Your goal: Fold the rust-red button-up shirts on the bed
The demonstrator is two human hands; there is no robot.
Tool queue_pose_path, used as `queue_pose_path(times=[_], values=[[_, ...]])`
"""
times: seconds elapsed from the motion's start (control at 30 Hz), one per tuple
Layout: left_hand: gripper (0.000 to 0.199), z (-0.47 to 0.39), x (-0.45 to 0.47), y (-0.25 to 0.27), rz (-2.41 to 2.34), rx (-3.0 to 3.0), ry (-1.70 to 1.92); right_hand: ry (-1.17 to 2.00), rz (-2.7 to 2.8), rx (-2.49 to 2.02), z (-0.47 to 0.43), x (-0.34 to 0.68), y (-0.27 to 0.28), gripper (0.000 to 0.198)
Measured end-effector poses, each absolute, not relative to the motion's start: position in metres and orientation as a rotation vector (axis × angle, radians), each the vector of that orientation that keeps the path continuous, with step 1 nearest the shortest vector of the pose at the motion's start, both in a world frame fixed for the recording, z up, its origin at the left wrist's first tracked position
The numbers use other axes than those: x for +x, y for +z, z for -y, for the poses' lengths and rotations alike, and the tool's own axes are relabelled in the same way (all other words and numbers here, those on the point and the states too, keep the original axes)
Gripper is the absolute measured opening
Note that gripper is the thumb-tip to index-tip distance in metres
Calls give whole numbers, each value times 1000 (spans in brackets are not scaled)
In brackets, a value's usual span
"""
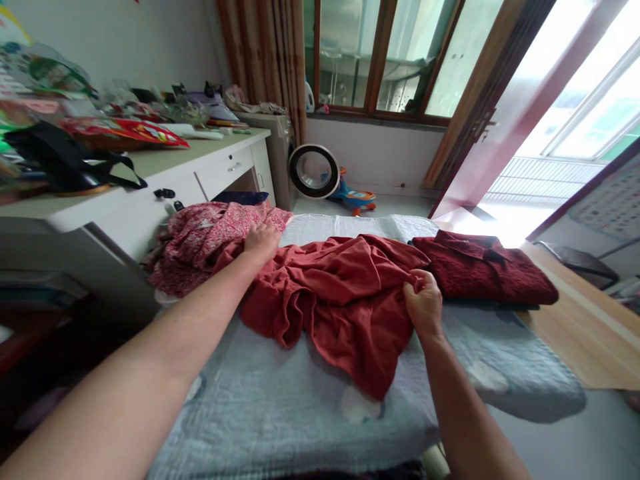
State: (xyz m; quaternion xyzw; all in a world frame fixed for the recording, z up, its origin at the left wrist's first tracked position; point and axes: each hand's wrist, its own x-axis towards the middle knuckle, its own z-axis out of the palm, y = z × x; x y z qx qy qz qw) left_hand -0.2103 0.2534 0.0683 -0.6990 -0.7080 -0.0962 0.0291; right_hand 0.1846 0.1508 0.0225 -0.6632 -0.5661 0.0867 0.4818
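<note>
A rumpled rust-red garment (350, 287) lies across the middle of the cloth-covered table (300, 407), its lower part hanging in loose folds. At its right edge my right hand (425, 300) is closed, pinching the fabric between thumb and fingers. My left hand (263, 241) is at the garment's far left corner, fingers curled down on the fabric; the fingertips are partly hidden. Just left of that hand is a heap of pink-and-white patterned clothing (200, 240), touching the red garment. Beside my right hand sits a folded dark red garment (490, 270).
A white desk (160, 177) crowded with a black bag (60, 157) and a red packet (125, 132) stands at the left. Behind the table are a front-loading washer with its round door (314, 171) open and a blue ride-on toy (354, 195). A doorway stands open at the right.
</note>
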Motion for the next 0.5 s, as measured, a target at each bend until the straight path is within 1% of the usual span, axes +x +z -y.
queue_pose_path(times=[0.07, 0.13, 0.2, 0.27, 0.3, 0.33, 0.37, 0.4, 0.5], values=[[26, -257, -195, 57, 2197, -2296, -226, 85, 1392, -1685, -144, 193, 23, 35], [30, -262, -182, 45, 2252, -2362, -176, 42, 1436, -1791, -137, 199, 18, 39], [47, -268, -173, 35, 2333, -2346, -164, 109, 1465, -1905, -131, 203, 10, 44], [70, -273, -170, 29, 2406, -2313, -169, 261, 1486, -1971, -127, 204, 1, 50], [79, -275, -169, 26, 2428, -2312, -174, 340, 1491, -1974, -126, 203, -2, 53], [81, -276, -169, 24, 2443, -2325, -177, 410, 1492, -1953, -126, 203, -5, 53], [78, -277, -169, 23, 2452, -2350, -181, 475, 1489, -1902, -127, 202, -7, 52], [69, -278, -169, 22, 2458, -2375, -189, 535, 1480, -1825, -128, 201, -8, 51], [33, -281, -169, 24, 2489, -2364, -284, 660, 1403, -1575, -135, 196, -4, 51]])
